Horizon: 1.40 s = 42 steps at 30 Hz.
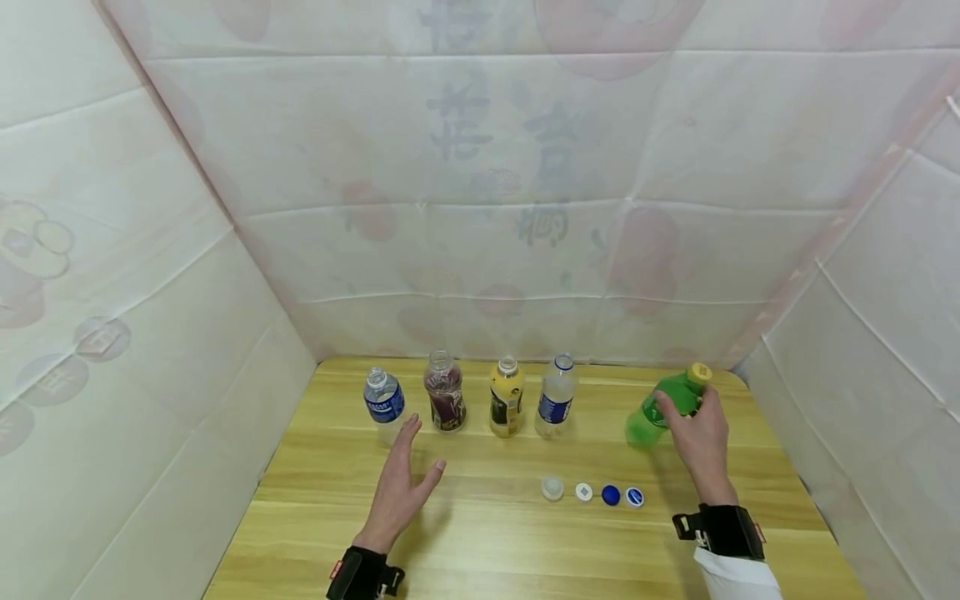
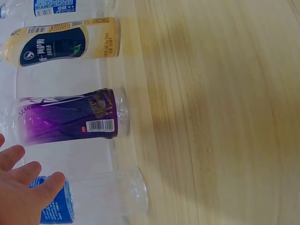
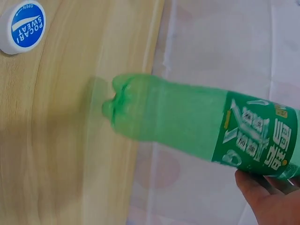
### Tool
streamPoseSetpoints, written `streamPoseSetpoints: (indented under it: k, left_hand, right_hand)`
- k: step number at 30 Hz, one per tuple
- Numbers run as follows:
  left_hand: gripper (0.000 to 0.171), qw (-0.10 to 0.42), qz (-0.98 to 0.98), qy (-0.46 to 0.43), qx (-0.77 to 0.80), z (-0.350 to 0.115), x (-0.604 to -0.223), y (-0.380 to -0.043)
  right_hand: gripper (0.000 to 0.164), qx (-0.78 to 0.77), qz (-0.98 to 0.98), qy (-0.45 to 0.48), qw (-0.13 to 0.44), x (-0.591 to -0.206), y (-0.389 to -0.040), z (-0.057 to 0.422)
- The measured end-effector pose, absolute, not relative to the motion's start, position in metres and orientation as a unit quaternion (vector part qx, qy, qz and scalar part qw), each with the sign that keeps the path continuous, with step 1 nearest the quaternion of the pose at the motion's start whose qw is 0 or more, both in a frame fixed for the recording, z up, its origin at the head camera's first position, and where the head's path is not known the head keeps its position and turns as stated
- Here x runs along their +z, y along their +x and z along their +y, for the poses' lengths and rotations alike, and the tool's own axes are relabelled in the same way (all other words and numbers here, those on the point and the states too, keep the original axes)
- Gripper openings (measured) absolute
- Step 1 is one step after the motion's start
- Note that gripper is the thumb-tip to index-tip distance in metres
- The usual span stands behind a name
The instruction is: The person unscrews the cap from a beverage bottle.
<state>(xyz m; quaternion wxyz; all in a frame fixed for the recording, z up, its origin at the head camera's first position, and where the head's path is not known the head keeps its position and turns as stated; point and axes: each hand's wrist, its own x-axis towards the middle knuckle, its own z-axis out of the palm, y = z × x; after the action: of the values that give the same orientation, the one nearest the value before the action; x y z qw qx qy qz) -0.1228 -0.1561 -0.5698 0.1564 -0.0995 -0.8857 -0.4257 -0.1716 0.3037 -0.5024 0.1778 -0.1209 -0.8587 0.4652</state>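
Note:
My right hand (image 1: 699, 433) grips a green plastic bottle (image 1: 651, 417) with a yellow cap (image 1: 700, 372) around its upper part. The bottle leans to the right, its base close over the table in the right wrist view. My left hand (image 1: 401, 487) has its fingers spread and holds nothing. Its fingertips overlap a clear bottle with a blue label (image 1: 386, 407) in the head view. Right of that stand an uncapped bottle with a purple label (image 2: 70, 117), a yellow milk tea bottle (image 2: 63, 42) and a clear bottle with a blue label and blue neck ring (image 1: 557, 398).
Several loose caps lie in a row on the wooden table (image 1: 480, 550): a translucent one (image 1: 552, 488), a small white one (image 1: 583, 492), a dark blue one (image 1: 611, 495) and a white-and-blue Pocari Sweat cap (image 3: 28, 26). White printed sheeting (image 1: 480, 167) encloses the table's back and sides.

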Motion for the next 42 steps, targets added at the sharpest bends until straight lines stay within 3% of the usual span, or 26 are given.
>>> streamPoseSetpoints:
  k: [16, 25, 42]
  left_hand:
    - [0.081, 0.137, -0.887, -0.104, -0.429, -0.144, -0.566, -0.123]
    - [0.082, 0.082, -0.884, -0.108, -0.447, -0.130, -0.555, -0.120]
    - [0.091, 0.044, -0.880, -0.178, -0.438, -0.081, -0.545, -0.120]
  right_hand:
    - [0.058, 0.521, -0.829, -0.041, 0.198, -0.490, -0.141, 0.265]
    - [0.058, 0.550, -0.823, -0.016, 0.140, -0.499, -0.135, 0.244]
    - [0.056, 0.585, -0.807, 0.000, 0.076, -0.515, -0.137, 0.202]
